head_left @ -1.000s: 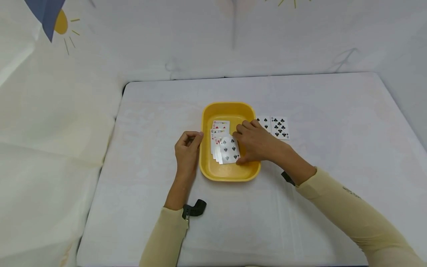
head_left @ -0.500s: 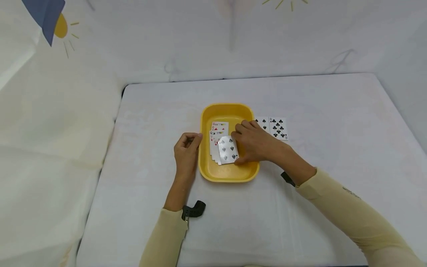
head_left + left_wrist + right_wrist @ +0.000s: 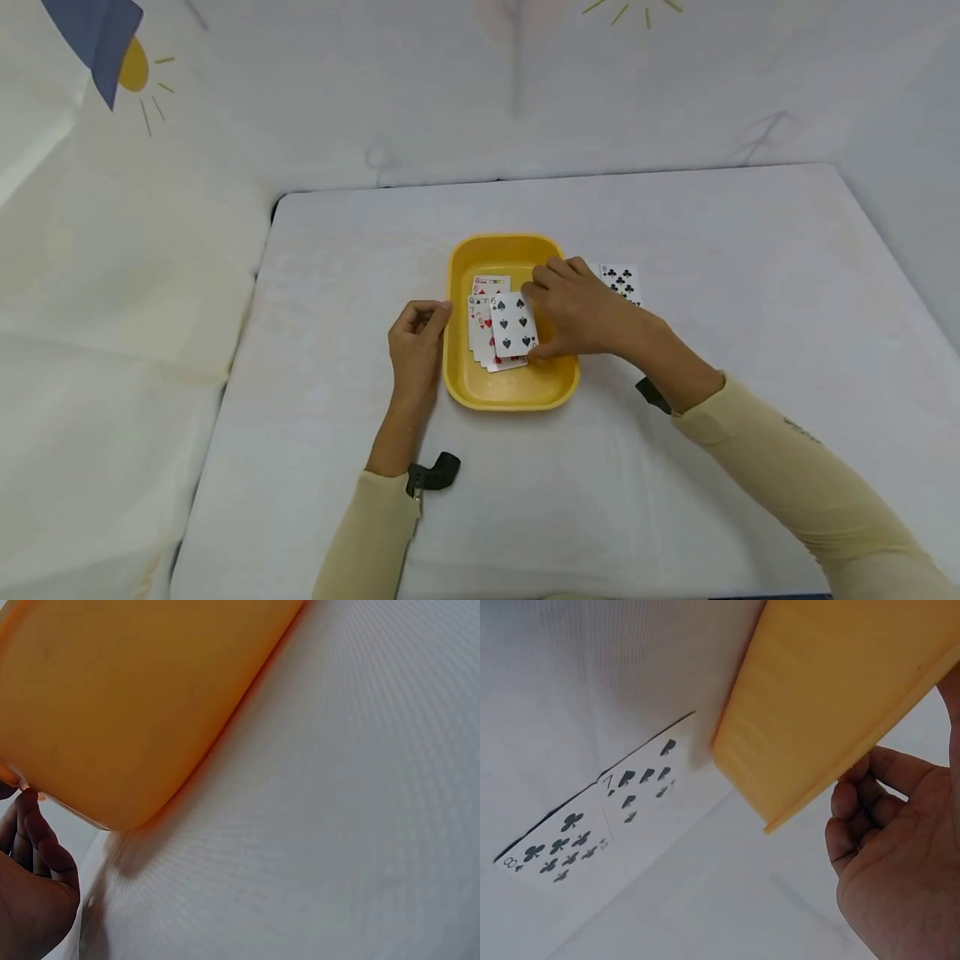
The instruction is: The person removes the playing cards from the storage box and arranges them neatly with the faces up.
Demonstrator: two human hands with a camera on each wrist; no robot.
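The right hand point(image 3: 581, 312) pinches a spade card point(image 3: 513, 325) above the pile point(image 3: 483, 329) in the yellow tray point(image 3: 510, 392). The left hand point(image 3: 416, 350), fingers curled and holding nothing, touches the tray's left rim. Two cards point(image 3: 592, 825) lie on the table point(image 3: 750, 292) right of the tray.

left hand point(image 3: 417, 343) curled, right hand point(image 3: 577, 310) pinching

Bright, even light floods the head view, soft and diffuse, with no hard glare on the white table point(image 3: 675, 467). Faint shadows pool just beneath the yellow tray point(image 3: 510, 396) at six o'clock. The head view's edges bow slightly, wide-lens style. On the left wrist view the tray wall point(image 3: 135, 697) is close and soft-focused, with a smeared shadow under it. The right wrist view is crisp on the cards point(image 3: 592, 825).
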